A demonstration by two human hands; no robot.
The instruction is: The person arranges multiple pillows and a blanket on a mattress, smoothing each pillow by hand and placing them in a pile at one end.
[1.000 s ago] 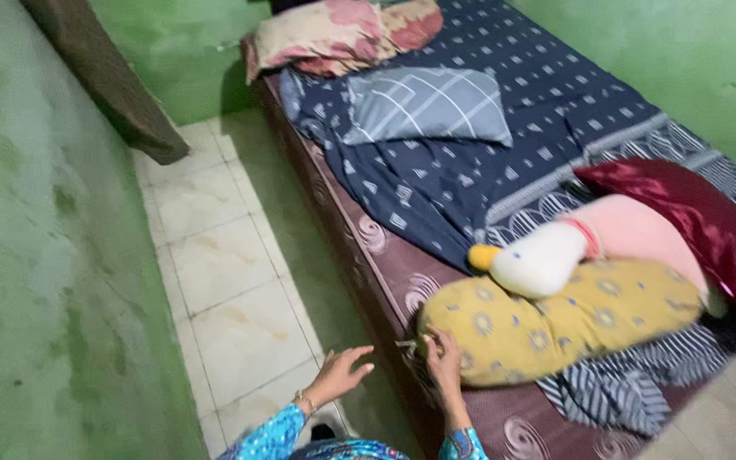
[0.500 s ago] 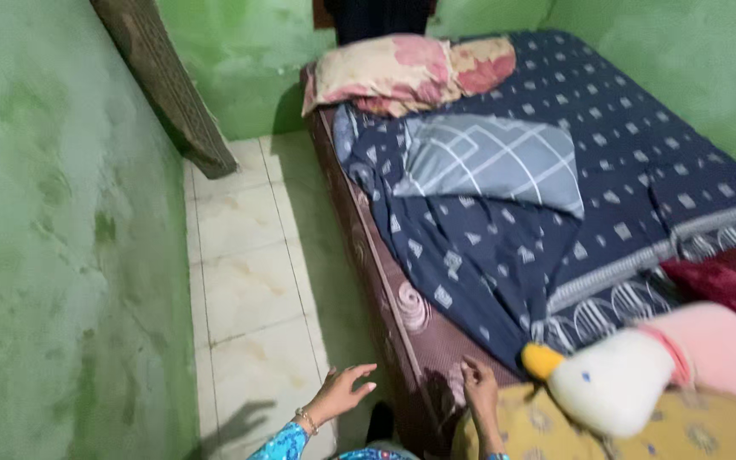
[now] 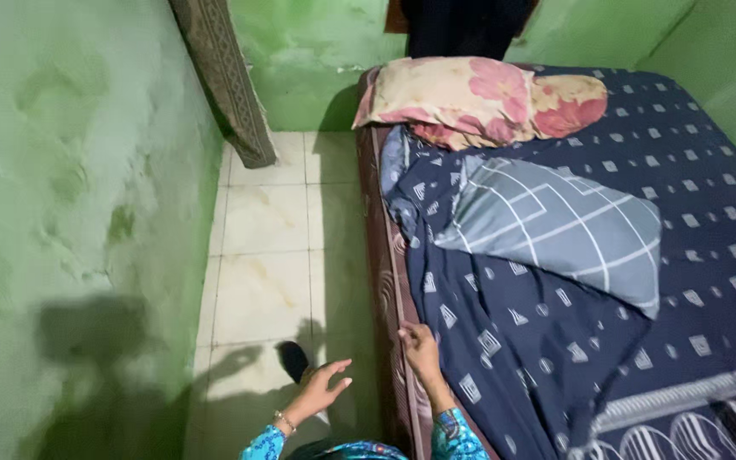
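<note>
My right hand (image 3: 420, 350) rests with curled fingers on the edge of the maroon mattress (image 3: 385, 281), right beside the loose edge of the dark blue patterned sheet (image 3: 555, 341). Whether it pinches the sheet I cannot tell. My left hand (image 3: 321, 390) hovers open over the tiled floor (image 3: 266, 264), fingers spread, holding nothing. A grey-blue checked pillow (image 3: 555, 226) lies on the sheet, and a floral pillow (image 3: 479, 98) lies at the head of the bed.
A green wall (image 3: 70, 213) runs close along the left, leaving a narrow tiled aisle beside the bed. A patterned board (image 3: 223, 77) leans against that wall at the far end. More green wall closes the head and right side.
The view has shifted toward the head of the bed; the yellow bolster, plush duck and red pillow have left the frame. Both hands have moved along the mattress edge.
</note>
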